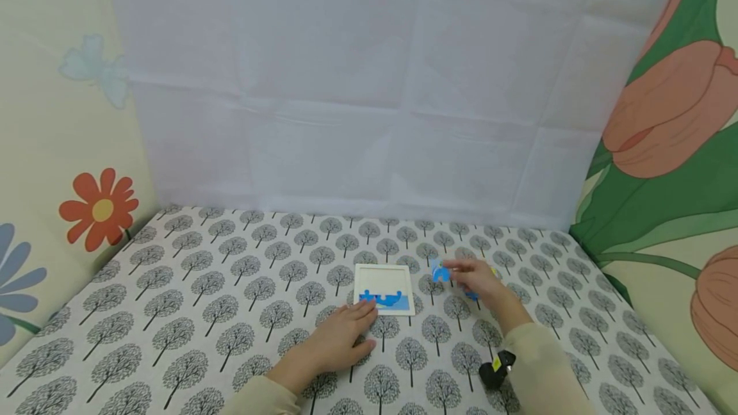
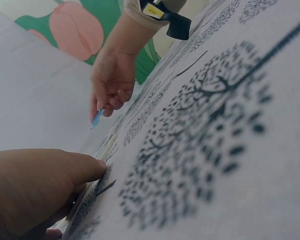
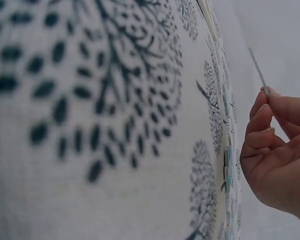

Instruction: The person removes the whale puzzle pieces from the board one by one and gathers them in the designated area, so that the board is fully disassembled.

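Note:
A blue and white jigsaw piece [image 1: 440,272] is pinched between the thumb and fingertips of my right hand [image 1: 475,277], off to the right of a white puzzle tray [image 1: 384,268]. Edge-on, the same thin piece [image 3: 258,70] stands out from the fingertips in the right wrist view, raised off the cloth. Along the bottom of the tray lie fitted blue pieces [image 1: 392,301]; its upper part shows bare backing. My left hand [image 1: 341,337] rests with extended fingers at the tray's lower left corner, fingertips overlapping the rim. In the left wrist view its fingers are partly hidden.
More puzzle pieces [image 3: 228,167] lie on the cloth beneath and beside the right hand, mostly covered by it in the head view. A tree-print cloth [image 1: 242,338] covers the table. Behind stands a white fabric backdrop [image 1: 323,82], with flower-print hangings at both sides.

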{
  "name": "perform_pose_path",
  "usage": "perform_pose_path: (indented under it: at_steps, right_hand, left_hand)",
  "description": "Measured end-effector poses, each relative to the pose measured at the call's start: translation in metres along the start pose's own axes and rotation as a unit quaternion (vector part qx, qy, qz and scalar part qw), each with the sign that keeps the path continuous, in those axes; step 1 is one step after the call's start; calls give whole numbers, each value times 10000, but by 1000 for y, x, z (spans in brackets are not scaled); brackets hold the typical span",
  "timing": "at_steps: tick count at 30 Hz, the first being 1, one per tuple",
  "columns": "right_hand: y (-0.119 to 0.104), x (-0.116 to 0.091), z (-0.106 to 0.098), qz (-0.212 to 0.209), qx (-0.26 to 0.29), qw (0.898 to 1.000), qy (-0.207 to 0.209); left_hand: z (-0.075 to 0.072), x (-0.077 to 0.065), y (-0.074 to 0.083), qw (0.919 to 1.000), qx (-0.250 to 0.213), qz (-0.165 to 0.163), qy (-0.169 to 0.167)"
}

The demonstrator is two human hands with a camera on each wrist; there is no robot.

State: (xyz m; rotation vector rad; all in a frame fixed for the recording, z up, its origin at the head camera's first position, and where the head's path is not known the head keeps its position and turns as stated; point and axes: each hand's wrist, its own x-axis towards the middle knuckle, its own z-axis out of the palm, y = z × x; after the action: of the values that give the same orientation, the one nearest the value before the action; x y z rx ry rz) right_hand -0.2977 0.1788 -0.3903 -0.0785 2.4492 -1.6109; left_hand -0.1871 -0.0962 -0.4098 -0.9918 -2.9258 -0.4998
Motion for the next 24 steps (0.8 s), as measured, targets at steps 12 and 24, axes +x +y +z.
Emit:
perform_pose_path:
  at_steps: [12,24]
  right_hand:
    - [10,0,0,-77,-43,9999,-78]
    - [14,1,0,-76,-396,9990,-167]
  left_hand:
    - [0,0,-1,9999,-77,97,54]
    - [1,0,-1,10000,-64,14,-24]
